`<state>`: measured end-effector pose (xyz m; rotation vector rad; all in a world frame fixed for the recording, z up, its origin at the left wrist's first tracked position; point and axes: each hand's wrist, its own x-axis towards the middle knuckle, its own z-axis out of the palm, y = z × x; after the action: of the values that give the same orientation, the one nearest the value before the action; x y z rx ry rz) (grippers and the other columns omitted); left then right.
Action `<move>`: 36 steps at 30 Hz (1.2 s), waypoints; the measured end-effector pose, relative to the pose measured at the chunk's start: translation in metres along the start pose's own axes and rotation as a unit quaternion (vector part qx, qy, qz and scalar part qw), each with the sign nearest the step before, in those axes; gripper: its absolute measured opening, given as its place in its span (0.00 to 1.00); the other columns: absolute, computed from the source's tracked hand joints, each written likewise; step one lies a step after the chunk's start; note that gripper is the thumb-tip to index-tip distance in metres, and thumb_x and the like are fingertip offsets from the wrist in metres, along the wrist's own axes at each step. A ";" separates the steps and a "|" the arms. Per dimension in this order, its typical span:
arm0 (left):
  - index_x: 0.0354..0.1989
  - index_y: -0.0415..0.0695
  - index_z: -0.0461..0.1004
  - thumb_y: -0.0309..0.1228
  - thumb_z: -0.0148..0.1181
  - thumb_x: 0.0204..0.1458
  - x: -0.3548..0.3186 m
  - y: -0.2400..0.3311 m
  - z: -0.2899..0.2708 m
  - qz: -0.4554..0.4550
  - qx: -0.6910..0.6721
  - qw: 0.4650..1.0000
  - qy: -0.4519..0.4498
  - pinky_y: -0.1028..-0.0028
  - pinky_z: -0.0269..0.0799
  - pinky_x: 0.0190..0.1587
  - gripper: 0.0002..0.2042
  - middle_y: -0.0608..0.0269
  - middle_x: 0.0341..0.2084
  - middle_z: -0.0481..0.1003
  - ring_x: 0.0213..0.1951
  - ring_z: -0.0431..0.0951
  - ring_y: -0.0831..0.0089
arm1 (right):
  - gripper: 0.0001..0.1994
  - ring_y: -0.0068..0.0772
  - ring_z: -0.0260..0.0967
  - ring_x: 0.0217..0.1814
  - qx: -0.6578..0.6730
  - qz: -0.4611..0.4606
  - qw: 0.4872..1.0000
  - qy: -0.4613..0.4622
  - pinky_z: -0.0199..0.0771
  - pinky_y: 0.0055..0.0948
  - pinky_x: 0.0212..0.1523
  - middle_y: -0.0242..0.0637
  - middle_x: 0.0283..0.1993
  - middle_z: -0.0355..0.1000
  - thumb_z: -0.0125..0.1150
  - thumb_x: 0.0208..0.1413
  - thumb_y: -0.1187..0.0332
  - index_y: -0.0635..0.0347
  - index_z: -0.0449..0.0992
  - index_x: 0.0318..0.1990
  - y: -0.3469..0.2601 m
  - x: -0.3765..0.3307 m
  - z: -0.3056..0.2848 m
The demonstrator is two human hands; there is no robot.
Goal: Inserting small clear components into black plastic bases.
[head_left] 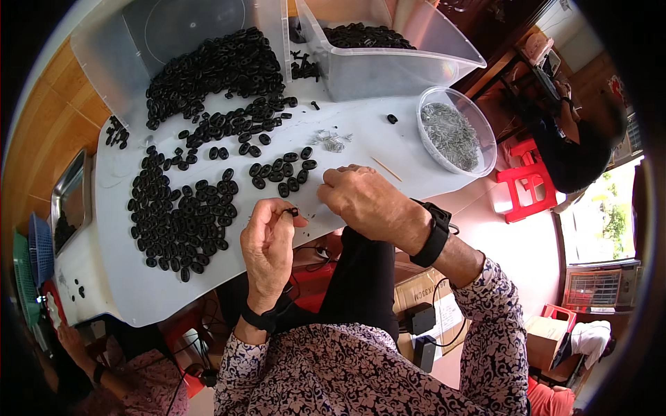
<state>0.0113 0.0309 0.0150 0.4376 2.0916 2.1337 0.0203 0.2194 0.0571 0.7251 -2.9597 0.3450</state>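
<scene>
Between the thumb and fingers of my left hand (267, 249) is a small black oval piece (292, 211), held just off the table's front edge. My right hand (371, 204) is beside it over the table, fingers curled together; what they pinch, if anything, is hidden. A loose cluster of similar black oval pieces with two holes (283, 168) lies just beyond my hands. Farther off is a small heap of clear, thin bits (331, 141). A wooden toothpick (386, 169) rests to the right of my right hand.
More black pieces cover the white table (368, 128) at left, and a big pile spills from a tipped clear bin (114, 76). Another clear bin (388, 69) stands behind. A round tub (490, 149) of thin clear parts is at right. Other people sit at both sides.
</scene>
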 end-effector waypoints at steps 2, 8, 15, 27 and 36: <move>0.37 0.37 0.69 0.24 0.50 0.58 0.000 0.000 -0.001 -0.001 0.001 1.000 0.003 0.84 0.65 0.28 0.04 0.64 0.25 0.76 0.27 0.73 0.85 | 0.04 0.47 0.71 0.35 -0.031 0.001 0.999 -0.016 0.74 0.37 0.37 0.44 0.32 0.67 0.57 0.41 0.79 0.65 0.69 0.28 -0.003 0.003 0.000; 0.37 0.37 0.69 0.23 0.50 0.57 0.000 0.000 -0.002 0.008 0.002 1.000 -0.011 0.84 0.64 0.27 0.03 0.64 0.25 0.76 0.26 0.71 0.86 | 0.05 0.48 0.71 0.31 0.013 0.051 0.998 0.036 0.74 0.38 0.33 0.45 0.29 0.69 0.58 0.41 0.78 0.66 0.69 0.27 0.005 0.008 0.009; 0.36 0.37 0.68 0.21 0.48 0.56 0.000 -0.006 -0.004 0.019 -0.007 0.999 -0.026 0.85 0.62 0.25 0.03 0.66 0.23 0.74 0.24 0.67 0.87 | 0.04 0.18 0.67 0.25 0.459 0.198 0.859 0.110 0.71 0.19 0.29 0.30 0.25 0.71 0.58 0.48 0.79 0.67 0.75 0.33 -0.004 0.005 0.022; 0.36 0.37 0.69 0.24 0.49 0.56 0.000 -0.002 0.001 0.019 0.059 0.997 -0.044 0.85 0.63 0.29 0.04 0.67 0.24 0.76 0.24 0.66 0.88 | 0.06 0.16 0.68 0.32 0.693 0.148 0.697 0.109 0.70 0.18 0.35 0.29 0.32 0.71 0.55 0.55 0.80 0.66 0.73 0.40 -0.009 0.003 0.035; 0.35 0.37 0.69 0.26 0.52 0.57 0.001 -0.003 0.000 0.042 0.070 0.996 -0.040 0.82 0.65 0.25 0.05 0.65 0.23 0.76 0.23 0.69 0.85 | 0.10 0.16 0.68 0.37 0.701 0.143 0.684 0.137 0.72 0.20 0.42 0.29 0.35 0.70 0.55 0.55 0.81 0.63 0.71 0.45 -0.013 0.003 0.039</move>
<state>0.0100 0.0316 0.0122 0.6267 2.2238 1.9837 0.0234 0.1978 0.0219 0.1092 -1.9461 2.5242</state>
